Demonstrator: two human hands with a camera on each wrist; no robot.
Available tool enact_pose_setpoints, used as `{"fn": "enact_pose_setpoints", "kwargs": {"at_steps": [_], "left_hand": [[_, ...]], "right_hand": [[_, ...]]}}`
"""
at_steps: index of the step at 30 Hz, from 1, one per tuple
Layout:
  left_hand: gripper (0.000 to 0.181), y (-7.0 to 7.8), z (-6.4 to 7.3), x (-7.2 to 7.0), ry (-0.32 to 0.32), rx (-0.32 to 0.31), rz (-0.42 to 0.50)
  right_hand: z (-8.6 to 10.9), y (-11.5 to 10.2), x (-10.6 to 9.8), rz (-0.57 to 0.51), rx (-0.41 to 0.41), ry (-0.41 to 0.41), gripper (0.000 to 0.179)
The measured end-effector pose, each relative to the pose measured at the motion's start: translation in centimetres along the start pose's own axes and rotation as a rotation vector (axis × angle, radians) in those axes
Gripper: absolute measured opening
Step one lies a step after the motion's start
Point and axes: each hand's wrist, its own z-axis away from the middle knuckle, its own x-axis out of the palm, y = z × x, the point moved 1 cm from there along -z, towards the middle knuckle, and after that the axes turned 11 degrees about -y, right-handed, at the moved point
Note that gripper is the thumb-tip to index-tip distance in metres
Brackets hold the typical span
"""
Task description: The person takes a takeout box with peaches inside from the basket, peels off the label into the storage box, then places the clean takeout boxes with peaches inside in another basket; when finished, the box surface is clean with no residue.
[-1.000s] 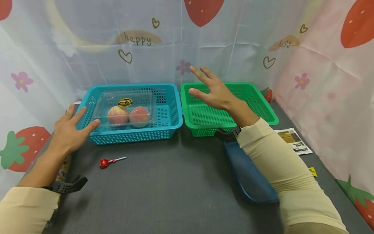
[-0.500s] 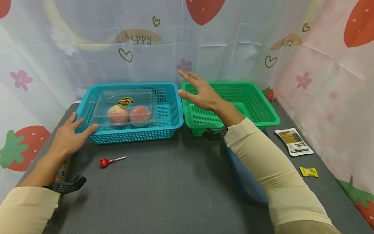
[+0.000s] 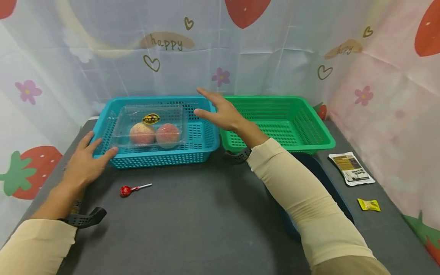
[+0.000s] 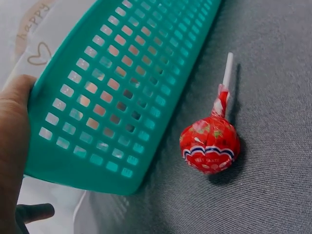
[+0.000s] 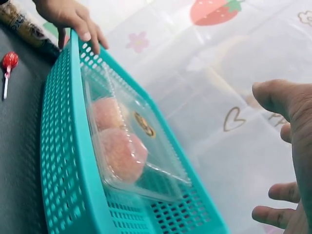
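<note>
A blue basket (image 3: 165, 157) holds a clear plastic box (image 3: 118, 130) with a dark label. Two peaches (image 3: 142, 133) show through its lid. My left hand (image 3: 83, 162) rests at the basket's front left corner, fingers spread, thumb at the rim. In the left wrist view, that thumb (image 4: 17, 92) lies along the rim edge. My right hand (image 3: 221, 113) hangs above the right end of the blue basket, fingers extended and holding nothing. A red wrapped lollipop (image 3: 125, 191) lies on the grey table in front of the basket.
A green basket (image 3: 319, 146) stands right of the blue one. A dark blue tray (image 3: 335, 193) is partly under my right forearm. Farther right lie a white and gold packet (image 3: 352, 169) and a yellow wrapped candy (image 3: 368, 204). A patterned tube (image 5: 24, 27) lies left.
My right hand has moved left and slightly down, from over the green basket to the blue basket's right end. My left hand has lowered onto the blue basket's corner.
</note>
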Motion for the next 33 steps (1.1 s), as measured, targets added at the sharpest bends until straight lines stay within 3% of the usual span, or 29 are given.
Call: {"fn": "enact_pose_setpoints", "kwargs": {"at_steps": [8,22,33], "left_hand": [[0.081,-0.1,0.4,0.0,0.024,-0.016,-0.008],[0.080,0.0,0.4,-0.2,0.029,-0.002,0.003],[0.080,0.0,0.5,0.1,0.028,-0.009,0.001]], "right_hand": [[-2.5,-0.3,2.4,-0.113,0.047,-0.030,0.071],[-6.4,0.0,6.0,-0.066,0.138,-0.068,0.070],[-7.7,0.1,7.8,-0.146,0.265,-0.158,0.070]]}}
